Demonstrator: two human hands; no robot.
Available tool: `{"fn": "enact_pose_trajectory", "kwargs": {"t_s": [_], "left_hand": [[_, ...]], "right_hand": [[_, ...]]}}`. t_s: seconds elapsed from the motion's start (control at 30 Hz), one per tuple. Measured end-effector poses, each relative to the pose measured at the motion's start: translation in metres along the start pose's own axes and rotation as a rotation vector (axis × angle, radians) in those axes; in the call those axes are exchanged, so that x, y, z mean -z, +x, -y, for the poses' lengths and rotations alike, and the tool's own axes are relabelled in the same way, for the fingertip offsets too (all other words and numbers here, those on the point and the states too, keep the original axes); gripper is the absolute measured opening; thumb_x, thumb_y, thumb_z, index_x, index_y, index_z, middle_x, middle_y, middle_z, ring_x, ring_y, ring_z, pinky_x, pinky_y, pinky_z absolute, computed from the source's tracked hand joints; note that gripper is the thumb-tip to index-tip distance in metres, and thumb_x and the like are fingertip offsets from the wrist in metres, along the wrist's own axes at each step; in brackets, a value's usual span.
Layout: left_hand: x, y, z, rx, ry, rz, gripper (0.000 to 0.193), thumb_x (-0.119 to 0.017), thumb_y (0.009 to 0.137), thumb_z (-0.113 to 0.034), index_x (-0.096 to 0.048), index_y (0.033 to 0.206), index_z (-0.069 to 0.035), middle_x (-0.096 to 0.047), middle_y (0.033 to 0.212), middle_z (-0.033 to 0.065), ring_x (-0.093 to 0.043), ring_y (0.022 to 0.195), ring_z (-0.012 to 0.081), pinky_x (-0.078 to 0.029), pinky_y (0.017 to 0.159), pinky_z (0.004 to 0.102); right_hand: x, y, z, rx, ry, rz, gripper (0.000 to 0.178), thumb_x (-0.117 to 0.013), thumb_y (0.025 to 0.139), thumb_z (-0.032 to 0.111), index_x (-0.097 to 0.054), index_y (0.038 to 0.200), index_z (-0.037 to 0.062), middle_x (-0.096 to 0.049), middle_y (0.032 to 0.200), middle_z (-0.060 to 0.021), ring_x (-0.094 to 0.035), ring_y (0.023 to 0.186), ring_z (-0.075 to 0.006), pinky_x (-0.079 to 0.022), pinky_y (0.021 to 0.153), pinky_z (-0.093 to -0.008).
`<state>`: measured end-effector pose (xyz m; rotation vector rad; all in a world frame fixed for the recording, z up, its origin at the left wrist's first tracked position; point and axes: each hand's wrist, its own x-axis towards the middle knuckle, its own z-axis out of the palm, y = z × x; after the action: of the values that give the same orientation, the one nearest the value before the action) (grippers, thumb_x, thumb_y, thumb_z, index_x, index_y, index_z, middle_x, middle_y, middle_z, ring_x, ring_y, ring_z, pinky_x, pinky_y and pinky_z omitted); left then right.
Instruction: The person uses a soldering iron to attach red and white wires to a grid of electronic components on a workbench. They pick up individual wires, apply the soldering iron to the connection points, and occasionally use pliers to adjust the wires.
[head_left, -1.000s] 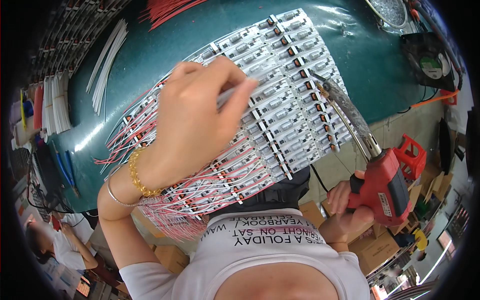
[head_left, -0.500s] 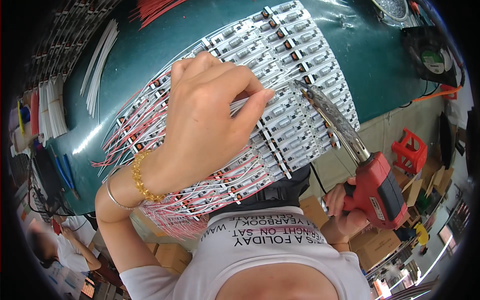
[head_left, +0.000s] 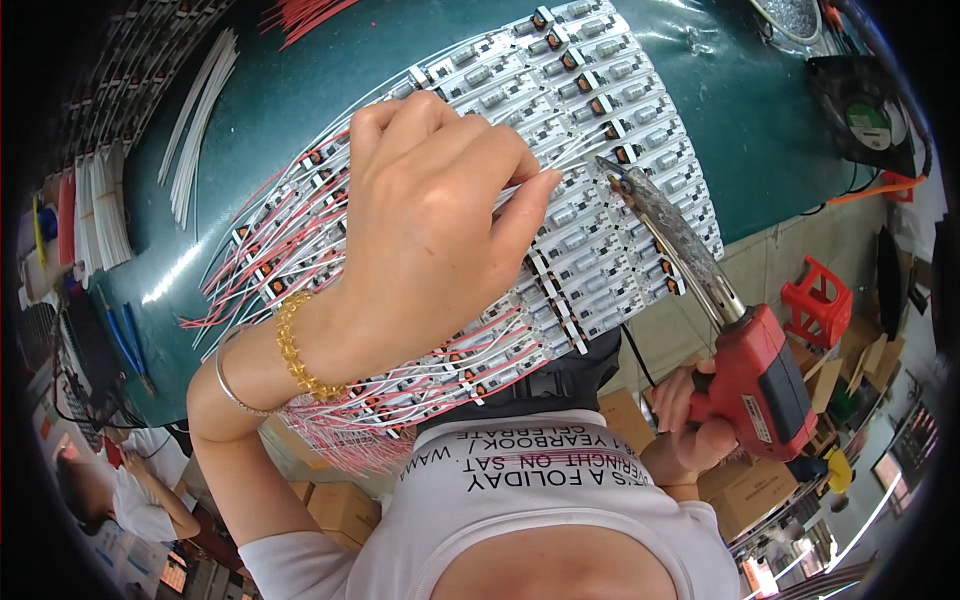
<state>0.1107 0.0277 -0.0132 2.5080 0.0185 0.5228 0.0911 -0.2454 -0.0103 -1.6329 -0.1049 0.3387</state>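
A wide panel of white circuit boards [head_left: 610, 290], joined in rows, lies slanted across the table edge. Over its middle, my left hand [head_left: 440, 215] is closed, thumb and forefinger pinching a white wire [head_left: 580, 152] that runs toward the boards' right part. More of the fingers' grip is hidden behind the hand. My right hand [head_left: 690, 425] wraps round the handle of a red and black soldering gun [head_left: 765, 385]. Its dark tip points up and left, close to the wire's end; I cannot tell whether they touch. Red and white wires [head_left: 290, 240] trail off the boards' left side.
The green table [head_left: 300, 90] carries bundles of white wires [head_left: 205, 130] and red wires [head_left: 305, 18]. Blue-handled pliers [head_left: 128, 340] lie at left, a black fan [head_left: 862, 115] at far right. A red stool [head_left: 818, 300] and cardboard boxes [head_left: 750, 495] stand below. A co-worker [head_left: 150, 490] sits at lower left.
My left hand has shifted slightly right and up, its fingertips nearer the soldering tip. The soldering gun's tip has moved very little. The board panel has slid slightly.
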Motion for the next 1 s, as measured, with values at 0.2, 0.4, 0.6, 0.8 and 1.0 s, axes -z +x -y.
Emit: {"fn": "enact_pose_trajectory", "kwargs": {"t_s": [0.2, 0.4, 0.6, 0.8, 1.0], "left_hand": [[0.0, 0.0, 0.0, -0.011, 0.006, -0.007, 0.011, -0.073, 0.069, -0.008, -0.062, 0.069, -0.007, -0.055, 0.064, 0.0019, -0.048, 0.067, 0.0193, -0.033, 0.069, 0.0322], [0.003, 0.001, -0.001, -0.038, 0.021, -0.035, 0.009, -0.072, 0.071, -0.007, -0.063, 0.07, -0.007, -0.057, 0.065, 0.0022, -0.049, 0.065, 0.0186, -0.034, 0.07, 0.0316], [0.015, 0.004, -0.005, -0.047, -0.029, -0.038, 0.005, -0.069, 0.074, -0.006, -0.065, 0.072, -0.006, -0.059, 0.066, 0.0025, -0.051, 0.061, 0.0173, -0.035, 0.072, 0.0306], [0.008, -0.008, -0.011, 0.087, -0.109, 0.073, 0.01, -0.069, 0.074, -0.007, -0.061, 0.069, -0.005, -0.055, 0.063, 0.0024, -0.049, 0.059, 0.0165, -0.034, 0.072, 0.0304], [0.002, -0.009, -0.012, 0.049, -0.103, 0.085, 0.011, -0.07, 0.073, -0.006, -0.059, 0.068, -0.006, -0.055, 0.062, 0.0022, -0.049, 0.059, 0.0163, -0.034, 0.073, 0.0307]], "right_hand": [[0.002, 0.002, 0.001, -0.018, 0.034, 0.04, 0.087, -0.055, 0.074, 0.069, -0.041, 0.117, -0.0056, -0.041, 0.045, 0.003, -0.038, 0.035, -0.0091, -0.033, 0.038, -0.0223], [0.002, 0.004, 0.002, 0.013, 0.03, 0.046, 0.091, -0.054, 0.073, 0.07, -0.039, 0.12, -0.0058, -0.04, 0.045, 0.0029, -0.038, 0.036, -0.0098, -0.033, 0.038, -0.0231], [0.016, -0.006, -0.004, 0.004, 0.135, 0.025, 0.093, -0.053, 0.072, 0.073, -0.039, 0.121, -0.0051, -0.04, 0.045, 0.0034, -0.039, 0.036, -0.0097, -0.034, 0.039, -0.023], [0.053, -0.018, -0.029, 0.117, -0.17, 0.127, 0.095, -0.051, 0.071, 0.074, -0.038, 0.121, -0.0049, -0.039, 0.044, 0.0043, -0.04, 0.037, -0.0092, -0.035, 0.04, -0.0226], [0.012, -0.011, -0.003, -0.004, 0.028, 0.069, 0.089, -0.052, 0.073, 0.072, -0.039, 0.117, -0.0047, -0.041, 0.045, 0.0038, -0.041, 0.037, -0.0096, -0.036, 0.041, -0.0228]]}}
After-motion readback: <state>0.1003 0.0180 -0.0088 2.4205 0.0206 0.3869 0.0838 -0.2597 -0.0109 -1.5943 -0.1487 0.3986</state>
